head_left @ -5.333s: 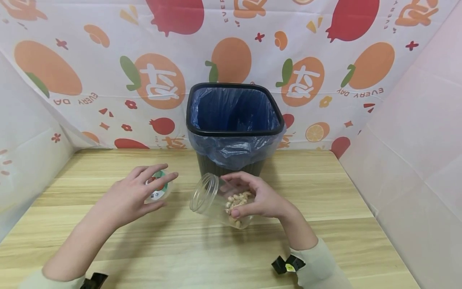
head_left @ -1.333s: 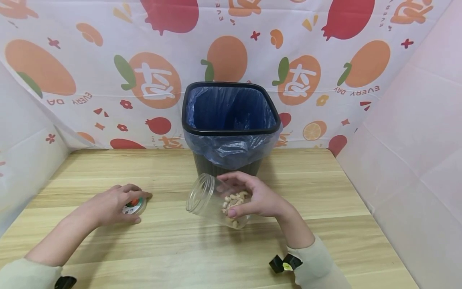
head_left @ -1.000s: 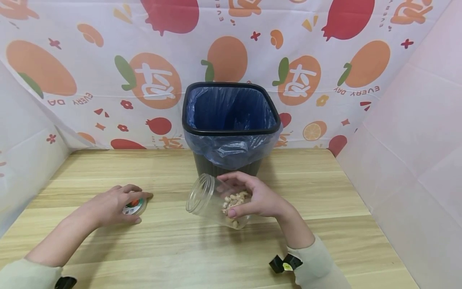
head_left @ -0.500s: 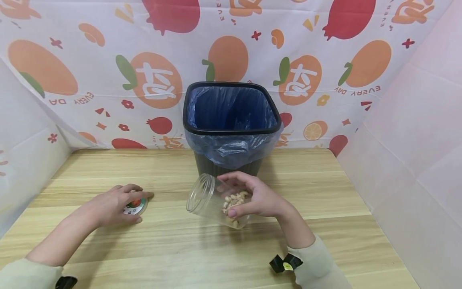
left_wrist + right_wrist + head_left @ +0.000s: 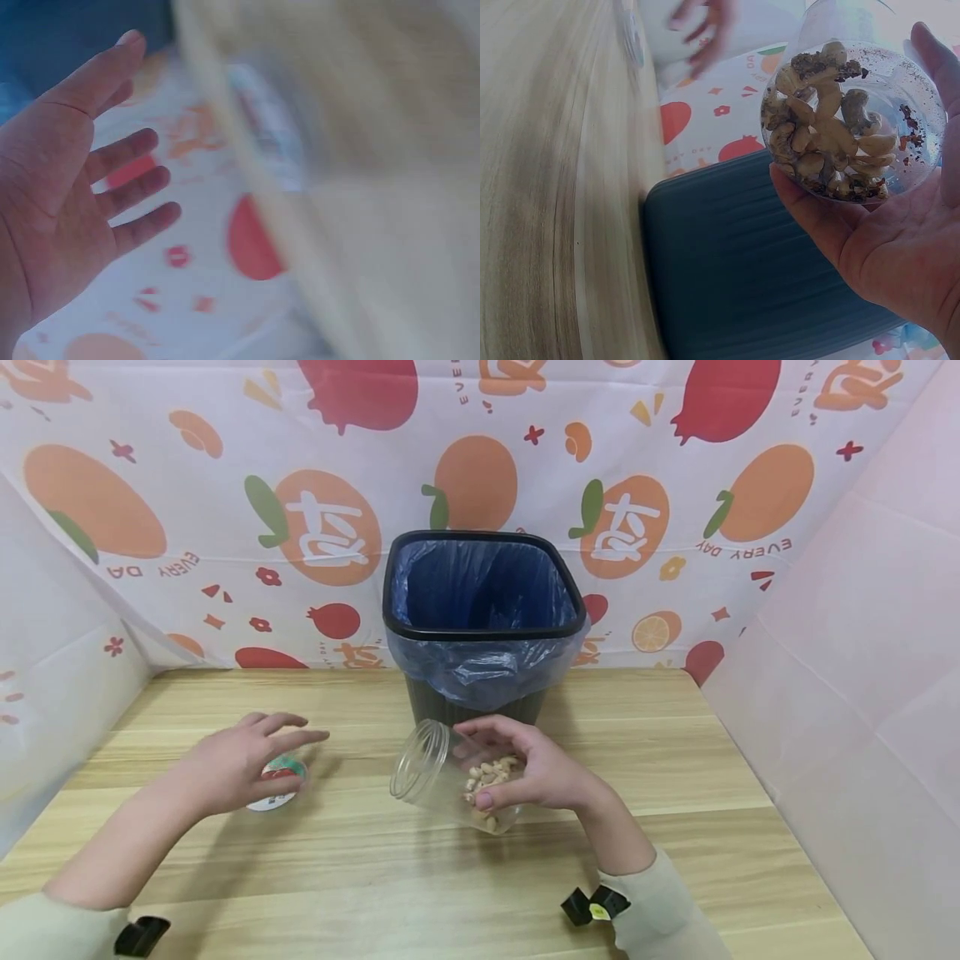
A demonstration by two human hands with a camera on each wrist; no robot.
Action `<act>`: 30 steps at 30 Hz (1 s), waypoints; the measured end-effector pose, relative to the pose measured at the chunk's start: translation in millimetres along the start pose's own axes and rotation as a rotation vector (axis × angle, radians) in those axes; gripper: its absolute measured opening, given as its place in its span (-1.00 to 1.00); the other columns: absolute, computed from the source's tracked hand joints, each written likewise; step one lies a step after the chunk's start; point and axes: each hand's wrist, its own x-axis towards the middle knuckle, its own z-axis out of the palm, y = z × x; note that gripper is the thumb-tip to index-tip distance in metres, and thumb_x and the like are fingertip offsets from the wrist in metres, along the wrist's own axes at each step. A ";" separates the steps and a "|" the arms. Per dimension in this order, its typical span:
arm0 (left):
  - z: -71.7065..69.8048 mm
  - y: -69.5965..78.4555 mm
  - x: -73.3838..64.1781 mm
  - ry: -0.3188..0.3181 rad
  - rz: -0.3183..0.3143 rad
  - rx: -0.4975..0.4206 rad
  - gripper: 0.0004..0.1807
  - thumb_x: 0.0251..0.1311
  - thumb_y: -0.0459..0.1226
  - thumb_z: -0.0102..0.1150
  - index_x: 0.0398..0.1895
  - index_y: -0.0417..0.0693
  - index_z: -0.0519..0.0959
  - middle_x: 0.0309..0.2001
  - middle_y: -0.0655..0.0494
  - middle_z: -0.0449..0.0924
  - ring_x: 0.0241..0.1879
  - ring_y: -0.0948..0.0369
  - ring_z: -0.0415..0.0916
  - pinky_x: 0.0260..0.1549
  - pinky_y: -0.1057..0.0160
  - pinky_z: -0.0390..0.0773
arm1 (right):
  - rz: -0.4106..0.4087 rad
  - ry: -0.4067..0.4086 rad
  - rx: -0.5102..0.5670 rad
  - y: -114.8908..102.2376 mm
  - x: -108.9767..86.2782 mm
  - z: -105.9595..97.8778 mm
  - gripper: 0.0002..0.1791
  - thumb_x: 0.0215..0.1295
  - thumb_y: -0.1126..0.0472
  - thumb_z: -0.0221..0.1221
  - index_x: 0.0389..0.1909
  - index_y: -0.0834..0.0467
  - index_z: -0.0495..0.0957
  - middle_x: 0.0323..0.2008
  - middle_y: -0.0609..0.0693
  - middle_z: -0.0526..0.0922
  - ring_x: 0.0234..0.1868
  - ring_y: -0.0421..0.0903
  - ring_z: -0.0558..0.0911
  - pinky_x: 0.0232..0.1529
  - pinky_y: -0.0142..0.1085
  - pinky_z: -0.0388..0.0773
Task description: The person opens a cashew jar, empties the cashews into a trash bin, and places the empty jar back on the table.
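My right hand [image 5: 543,768] grips a clear plastic jar [image 5: 453,806] around its lower half. The jar is tilted, its uncovered mouth pointing up and to the left. Cashews [image 5: 829,135] and dark flakes are gathered at its bottom, as the right wrist view shows. A round lid [image 5: 272,802] with a green, red and white label lies on the wooden table at the left. Just above the lid is my left hand [image 5: 236,764], fingers spread and nothing held; its thumb and palm cover part of the lid in the head view. The left wrist view shows the bare palm [image 5: 56,187].
A dark trash bin [image 5: 480,635] lined with a blue bag stands at the back middle, right behind the jar. Fruit-printed cloth [image 5: 330,527] hangs behind the table [image 5: 360,877], and pale sheets [image 5: 847,677] close both sides.
The lid has gone from near the jar to the table farther left. In the last half second my left hand has let go of it and risen. The right hand holds the jar as before.
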 end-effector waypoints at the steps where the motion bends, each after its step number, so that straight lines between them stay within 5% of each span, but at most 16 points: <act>1: -7.3 3.5 3.7 0.051 0.021 0.008 -0.32 -0.02 -0.05 0.53 0.25 0.17 0.56 0.14 -0.12 0.56 0.06 -0.22 0.51 -0.18 -0.24 0.61 | 0.001 0.000 -0.001 0.3 -0.2 -0.2 -0.13 -0.02 -0.05 0.53 0.35 0.03 0.41 0.23 -0.02 0.55 0.21 -0.05 0.56 0.23 -0.18 0.50; 5: -36.7 20.4 21.3 0.250 0.121 0.016 -0.39 0.06 -0.05 0.45 0.23 0.12 0.57 0.12 -0.06 0.59 0.08 -0.11 0.52 -0.11 -0.16 0.60 | 0.007 -0.001 0.006 0.3 -0.8 -0.5 -0.13 -0.01 -0.05 0.53 0.35 0.04 0.41 0.23 -0.02 0.56 0.21 -0.04 0.56 0.23 -0.19 0.50; 12: -77.7 54.5 53.2 0.498 0.307 0.017 -0.43 0.44 0.18 -0.10 0.19 0.04 0.62 0.05 0.03 0.65 -0.04 0.01 0.58 -0.08 0.00 0.54 | 0.002 -0.005 0.020 0.8 -0.9 0.0 -0.13 -0.02 -0.07 0.53 0.35 0.01 0.41 0.22 0.02 0.56 0.21 -0.02 0.57 0.19 -0.21 0.54; 22: -107.2 89.8 90.9 0.622 0.428 0.040 -0.61 0.39 -0.08 0.10 0.15 -0.08 0.63 0.10 -0.03 0.64 0.10 0.01 0.56 0.12 0.16 0.49 | -0.017 -0.018 0.026 0.5 -1.2 0.4 -0.12 0.02 -0.07 0.51 0.37 0.07 0.38 0.21 0.07 0.57 0.17 0.06 0.59 0.18 -0.17 0.55; 30: -109.2 93.5 111.5 0.633 0.461 0.020 -0.52 0.32 -0.18 0.26 0.29 -0.06 0.54 0.29 -0.05 0.53 0.29 -0.06 0.45 0.27 0.06 0.46 | -0.039 -0.030 0.038 1.2 0.2 0.8 -0.11 0.05 -0.06 0.50 0.37 0.16 0.36 0.17 0.09 0.59 0.14 0.09 0.62 0.17 -0.16 0.57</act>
